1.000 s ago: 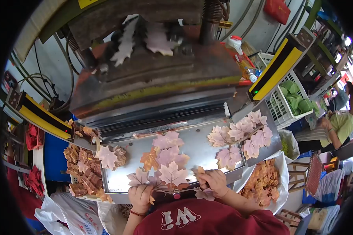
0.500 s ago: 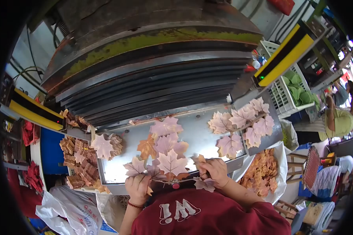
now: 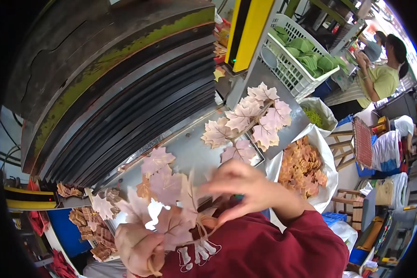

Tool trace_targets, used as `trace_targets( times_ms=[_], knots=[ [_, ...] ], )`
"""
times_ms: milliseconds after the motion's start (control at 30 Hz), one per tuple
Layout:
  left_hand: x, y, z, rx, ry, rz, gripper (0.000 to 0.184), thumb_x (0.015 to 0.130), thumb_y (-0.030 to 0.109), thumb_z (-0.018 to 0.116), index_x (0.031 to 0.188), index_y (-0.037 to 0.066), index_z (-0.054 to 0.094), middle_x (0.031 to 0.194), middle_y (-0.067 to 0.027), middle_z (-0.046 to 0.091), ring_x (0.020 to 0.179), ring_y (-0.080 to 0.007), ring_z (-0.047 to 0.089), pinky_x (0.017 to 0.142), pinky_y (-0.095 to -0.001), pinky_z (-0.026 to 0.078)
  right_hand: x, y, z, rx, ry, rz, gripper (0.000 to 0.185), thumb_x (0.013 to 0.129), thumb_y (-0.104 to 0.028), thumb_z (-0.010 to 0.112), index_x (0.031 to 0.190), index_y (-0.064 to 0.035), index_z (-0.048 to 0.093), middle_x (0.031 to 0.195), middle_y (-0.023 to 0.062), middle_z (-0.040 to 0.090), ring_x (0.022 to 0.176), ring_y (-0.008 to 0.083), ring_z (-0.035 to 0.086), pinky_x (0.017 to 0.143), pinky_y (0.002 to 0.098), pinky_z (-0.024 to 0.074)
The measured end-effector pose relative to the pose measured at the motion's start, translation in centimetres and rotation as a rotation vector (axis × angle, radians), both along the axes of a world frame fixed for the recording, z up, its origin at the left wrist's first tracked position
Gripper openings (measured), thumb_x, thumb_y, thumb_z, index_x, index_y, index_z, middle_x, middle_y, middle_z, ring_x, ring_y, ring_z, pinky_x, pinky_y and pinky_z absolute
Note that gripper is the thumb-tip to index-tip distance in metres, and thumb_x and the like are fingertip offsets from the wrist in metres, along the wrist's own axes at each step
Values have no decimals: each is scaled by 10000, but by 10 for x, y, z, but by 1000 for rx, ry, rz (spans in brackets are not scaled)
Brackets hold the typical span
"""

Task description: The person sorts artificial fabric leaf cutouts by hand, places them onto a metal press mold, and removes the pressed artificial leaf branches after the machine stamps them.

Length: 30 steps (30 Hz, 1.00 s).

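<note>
My left hand (image 3: 140, 250) is closed around the stem of a spray of pale pink artificial maple leaves (image 3: 173, 227), held up in front of my maroon shirt. My right hand (image 3: 245, 187) is blurred; its thumb and fingers are spread beside the right end of the spray, with no firm grip on it. Behind the spray, more pink leaves (image 3: 164, 185) and a brown leaf (image 3: 144, 186) lie on the metal plate (image 3: 190, 160). Another leaf branch (image 3: 252, 121) rests at the plate's right end.
A large press with stacked dark plates (image 3: 139, 92) rises at the left. Yellow guard posts (image 3: 250, 34) flank it. Leaf stacks (image 3: 85, 222) stand at lower left. A white sack of orange leaves (image 3: 326, 157) and a basket of green leaves (image 3: 282, 69) are at right, with people (image 3: 380, 81) beyond.
The view has turned rightward. My left hand has lifted the leaf spray closer to the camera. My right hand has let go of its end, and its fingers have spread.
</note>
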<state>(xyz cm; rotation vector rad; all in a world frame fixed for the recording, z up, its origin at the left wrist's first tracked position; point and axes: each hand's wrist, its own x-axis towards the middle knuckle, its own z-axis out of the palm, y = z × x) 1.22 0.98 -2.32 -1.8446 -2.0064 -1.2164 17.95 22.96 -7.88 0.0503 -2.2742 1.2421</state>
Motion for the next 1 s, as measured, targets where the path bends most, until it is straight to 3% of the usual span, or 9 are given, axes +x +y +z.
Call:
trace_targets(
  times_ms=[100, 267, 333, 367, 500, 600, 733, 900, 1000],
  knots=[
    [6, 21, 3, -78, -30, 18, 162, 758, 25, 649, 909, 47, 595, 758, -81, 578, 620, -266, 537, 593, -364, 412, -1, -2, -22, -63, -105, 40, 458, 764, -310, 765, 1136, -75, 641, 976, 84, 540, 887, 228, 545, 749, 335, 451],
    [10, 68, 3, -196, -125, 55, 84, 817, -51, 605, 894, -19, 595, 739, -72, 547, 582, -120, 467, 517, -225, 347, 21, 16, -37, -397, -18, 83, 332, 807, -240, 723, 1073, -53, 651, 955, 76, 546, 844, 216, 548, 717, 325, 454],
    [10, 85, 4, -210, -132, 20, 71, 821, -42, 613, 888, -21, 603, 743, -62, 549, 573, -110, 459, 510, -222, 342, 30, 19, -39, -279, -71, 12, 195, 817, -156, 699, 971, -42, 664, 950, 69, 562, 880, 212, 556, 748, 338, 457],
    [8, 92, 3, -221, -151, 35, 175, 748, -20, 671, 898, 36, 602, 751, -93, 597, 622, -261, 553, 563, -339, 419, 32, 23, -40, -208, -83, -37, 171, 817, -147, 698, 947, -41, 664, 951, 70, 565, 894, 215, 558, 758, 343, 458],
    [3, 122, -2, -297, -469, 33, 106, 777, -21, 680, 867, -12, 624, 730, -109, 559, 662, -202, 580, 629, -278, 467, 57, 73, -30, -58, -101, -360, 132, 776, -105, 729, 901, -75, 702, 947, 58, 576, 939, 200, 552, 819, 311, 436],
    [6, 151, -20, -291, -387, -199, 111, 789, 21, 691, 881, -9, 638, 833, -128, 582, 696, -232, 598, 648, -291, 482, 68, 131, 4, 29, -107, -531, 200, 723, -124, 774, 912, -73, 733, 943, 25, 517, 905, 167, 501, 808, 294, 412],
    [27, 193, -38, -397, -377, -171, 135, 833, 129, 655, 911, 18, 656, 971, -155, 596, 777, -295, 626, 686, -340, 505, 64, 201, 28, 58, -290, -474, 206, 774, -130, 735, 970, -66, 730, 783, 14, 576, 772, 160, 515, 735, 269, 426],
    [29, 223, -136, -481, -308, -35, 187, 861, 210, 595, 968, 72, 663, 1038, -158, 607, 826, -323, 636, 714, -380, 523, 53, 237, -29, 200, -641, -334, 253, 786, -116, 691, 1036, -84, 708, 866, 81, 652, 834, 204, 598, 751, 297, 464],
    [42, 220, -116, -354, -50, -1, 190, 866, 229, 615, 989, 95, 669, 954, -135, 622, 825, -282, 646, 671, -365, 511, 52, 227, -51, 219, -787, -355, 263, 774, -120, 669, 1035, -99, 689, 926, 97, 673, 876, 238, 631, 769, 325, 480]
  ],
)
